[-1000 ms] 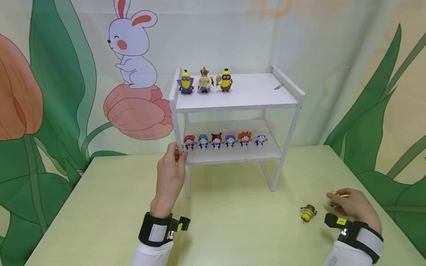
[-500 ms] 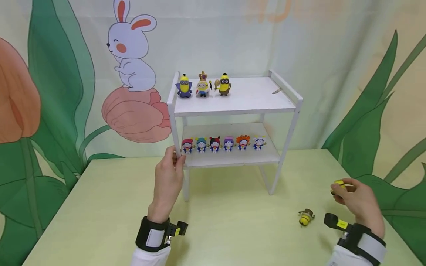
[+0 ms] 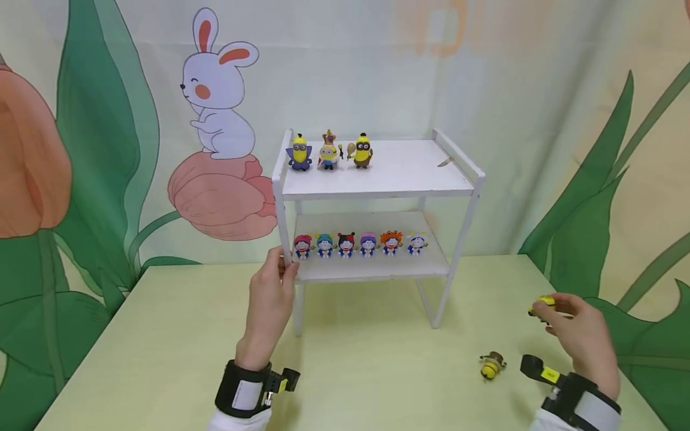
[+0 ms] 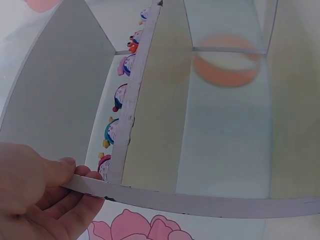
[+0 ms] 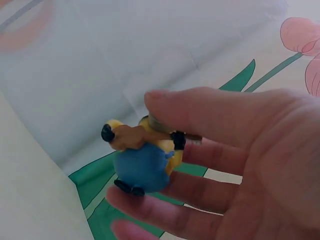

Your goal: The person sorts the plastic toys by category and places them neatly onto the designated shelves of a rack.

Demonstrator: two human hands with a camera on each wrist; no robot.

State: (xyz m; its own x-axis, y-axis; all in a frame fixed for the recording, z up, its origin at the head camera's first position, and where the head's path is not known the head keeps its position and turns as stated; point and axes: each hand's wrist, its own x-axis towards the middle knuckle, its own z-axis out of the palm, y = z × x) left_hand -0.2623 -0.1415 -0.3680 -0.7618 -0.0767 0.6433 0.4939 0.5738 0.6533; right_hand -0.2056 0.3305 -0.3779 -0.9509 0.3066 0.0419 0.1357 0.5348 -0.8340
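My left hand grips the left front leg of a white two-tier shelf, thumb and fingers round the bar at lower-board height. In the left wrist view the fingers wrap that white bar. Off to the right, my right hand pinches a yellow minion figurine above the table. The right wrist view shows its blue overalls, black shoes and a small brown guitar across its front. Another minion figurine with a brown hat lies on the table, left of the right hand.
Three minion figurines stand at the left of the top board. A row of several figurines in coloured hats lines the lower board. The pale yellow table ends at a printed curtain behind.
My right hand has lifted the minion figurine off the table. The left hand keeps its grip on the shelf leg. The head view has tilted up slightly, so the scene sits lower.
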